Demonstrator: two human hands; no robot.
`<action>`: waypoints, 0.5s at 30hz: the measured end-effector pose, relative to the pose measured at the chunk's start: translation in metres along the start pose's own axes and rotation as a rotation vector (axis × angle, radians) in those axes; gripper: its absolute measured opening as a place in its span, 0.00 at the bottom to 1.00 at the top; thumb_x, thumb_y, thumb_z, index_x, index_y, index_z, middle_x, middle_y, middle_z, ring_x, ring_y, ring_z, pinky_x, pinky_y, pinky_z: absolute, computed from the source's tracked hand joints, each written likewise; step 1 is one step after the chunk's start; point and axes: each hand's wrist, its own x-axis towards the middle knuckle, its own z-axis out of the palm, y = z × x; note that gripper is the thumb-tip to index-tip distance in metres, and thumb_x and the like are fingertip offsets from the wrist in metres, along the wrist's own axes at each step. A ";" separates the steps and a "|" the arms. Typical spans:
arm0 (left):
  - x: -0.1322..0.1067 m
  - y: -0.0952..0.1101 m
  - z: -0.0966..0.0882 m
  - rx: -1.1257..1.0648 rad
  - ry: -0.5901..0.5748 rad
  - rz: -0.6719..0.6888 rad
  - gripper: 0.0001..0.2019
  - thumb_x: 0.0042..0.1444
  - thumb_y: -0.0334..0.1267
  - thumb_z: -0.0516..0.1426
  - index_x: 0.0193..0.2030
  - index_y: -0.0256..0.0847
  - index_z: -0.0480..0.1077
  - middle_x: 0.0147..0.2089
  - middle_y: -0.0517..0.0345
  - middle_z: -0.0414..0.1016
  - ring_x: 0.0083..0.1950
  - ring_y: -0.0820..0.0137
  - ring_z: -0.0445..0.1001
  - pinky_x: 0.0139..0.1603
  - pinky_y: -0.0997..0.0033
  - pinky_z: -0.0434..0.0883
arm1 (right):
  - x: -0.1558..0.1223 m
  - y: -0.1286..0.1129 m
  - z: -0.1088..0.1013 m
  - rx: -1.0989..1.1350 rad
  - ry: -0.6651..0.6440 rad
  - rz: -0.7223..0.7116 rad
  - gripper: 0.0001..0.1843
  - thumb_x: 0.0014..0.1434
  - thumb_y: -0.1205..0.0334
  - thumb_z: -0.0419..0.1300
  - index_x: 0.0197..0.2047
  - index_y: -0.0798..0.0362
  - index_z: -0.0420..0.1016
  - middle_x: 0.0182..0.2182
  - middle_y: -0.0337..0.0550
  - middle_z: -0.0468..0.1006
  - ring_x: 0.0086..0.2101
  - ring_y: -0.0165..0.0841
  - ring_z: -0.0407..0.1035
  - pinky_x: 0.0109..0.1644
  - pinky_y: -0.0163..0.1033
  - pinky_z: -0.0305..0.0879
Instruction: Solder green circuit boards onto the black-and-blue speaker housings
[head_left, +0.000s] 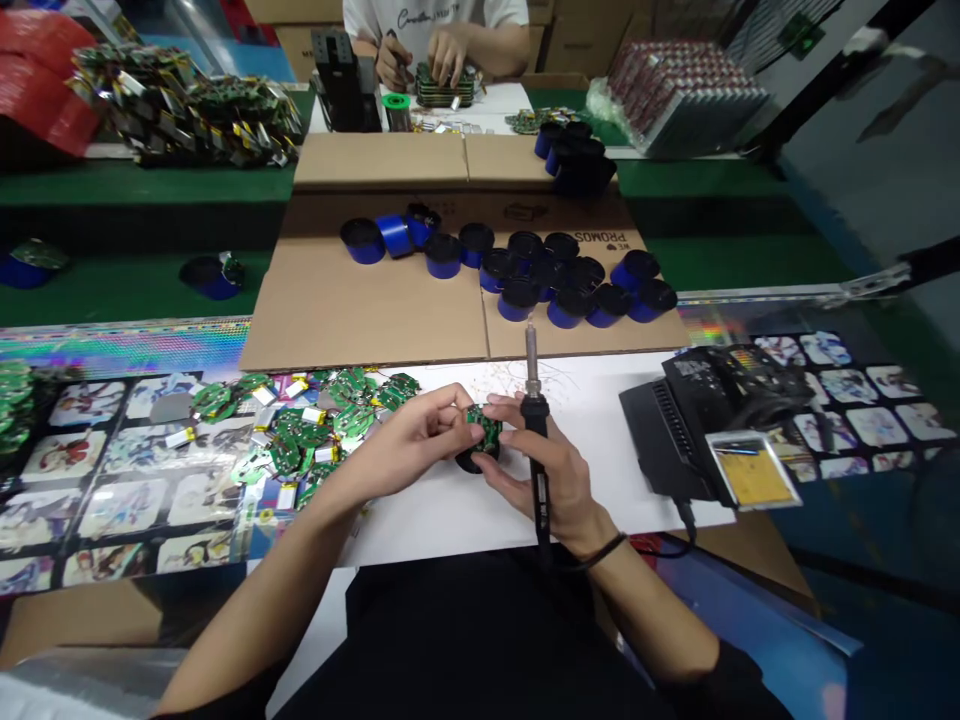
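My left hand [420, 440] pinches the near-left edge of a green circuit board [490, 428], which sits at a dark round housing [469, 461] over the white work sheet. The fingers partly hide both, so how deep the board sits I cannot tell. My right hand [559, 480] carries a soldering iron [535, 420] across its fingers, its tip pointing away from me. Thumb and fingertips of that same hand also touch the right side of the board. Left of my hands lies a pile of green circuit boards [300, 440] with small silver battery packs attached.
Several blue-and-black round housings [517, 300] stand on the cardboard [367, 320] ahead. On the right is a black soldering station [675, 420] beside a tray with a yellow sponge [752, 470]. Across the bench, a co-worker's hands [446, 55] handle stacked boards near a solder spool [397, 112].
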 end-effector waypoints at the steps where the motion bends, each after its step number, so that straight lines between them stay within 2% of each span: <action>1: -0.001 -0.001 0.004 -0.013 -0.001 0.001 0.13 0.70 0.45 0.61 0.38 0.42 0.64 0.26 0.67 0.63 0.27 0.77 0.58 0.27 0.75 0.54 | 0.000 0.001 -0.001 0.029 -0.002 0.007 0.38 0.60 0.74 0.73 0.67 0.46 0.64 0.56 0.55 0.84 0.60 0.46 0.80 0.64 0.63 0.81; 3: -0.003 -0.006 0.008 0.016 0.025 0.019 0.12 0.71 0.45 0.60 0.39 0.41 0.66 0.27 0.66 0.65 0.28 0.76 0.61 0.29 0.74 0.58 | -0.003 0.000 -0.003 0.074 0.009 0.053 0.37 0.60 0.74 0.74 0.67 0.46 0.65 0.55 0.54 0.84 0.58 0.45 0.81 0.61 0.59 0.84; 5: -0.008 -0.013 0.009 0.148 0.123 0.075 0.10 0.73 0.45 0.58 0.42 0.41 0.70 0.31 0.62 0.70 0.32 0.73 0.67 0.33 0.73 0.63 | -0.007 0.000 -0.008 0.096 0.025 0.117 0.37 0.58 0.73 0.75 0.65 0.45 0.66 0.54 0.52 0.84 0.56 0.45 0.82 0.59 0.57 0.85; 8: -0.021 -0.026 0.006 0.463 0.279 0.184 0.07 0.72 0.38 0.58 0.54 0.45 0.72 0.49 0.54 0.76 0.49 0.67 0.75 0.43 0.69 0.72 | -0.015 0.001 -0.019 0.080 0.065 0.196 0.38 0.56 0.71 0.78 0.64 0.44 0.67 0.52 0.49 0.83 0.53 0.44 0.82 0.59 0.57 0.84; 10: -0.028 -0.036 0.005 0.605 0.244 0.209 0.17 0.67 0.33 0.61 0.61 0.48 0.69 0.64 0.49 0.73 0.63 0.61 0.74 0.54 0.64 0.75 | -0.021 0.004 -0.026 0.055 0.074 0.237 0.39 0.55 0.70 0.79 0.64 0.44 0.67 0.52 0.49 0.82 0.53 0.44 0.82 0.59 0.56 0.84; 12: -0.031 -0.047 0.006 0.656 0.146 0.211 0.24 0.65 0.29 0.62 0.66 0.49 0.66 0.74 0.47 0.66 0.74 0.56 0.68 0.67 0.55 0.73 | -0.028 0.005 -0.032 0.024 0.043 0.278 0.38 0.56 0.70 0.78 0.64 0.45 0.67 0.52 0.50 0.82 0.53 0.44 0.81 0.58 0.55 0.84; 13: -0.031 -0.052 0.008 0.662 0.114 0.226 0.25 0.66 0.28 0.61 0.67 0.50 0.65 0.76 0.47 0.64 0.76 0.56 0.67 0.71 0.52 0.72 | -0.032 0.005 -0.033 0.009 0.016 0.291 0.38 0.57 0.70 0.78 0.64 0.45 0.67 0.52 0.50 0.81 0.53 0.44 0.81 0.58 0.55 0.84; 15: -0.026 -0.062 0.014 0.672 0.116 0.287 0.24 0.69 0.29 0.60 0.68 0.50 0.64 0.75 0.48 0.68 0.74 0.58 0.71 0.72 0.51 0.72 | -0.039 0.003 -0.034 -0.021 -0.054 0.298 0.36 0.59 0.70 0.76 0.65 0.45 0.67 0.53 0.52 0.81 0.53 0.44 0.81 0.57 0.54 0.84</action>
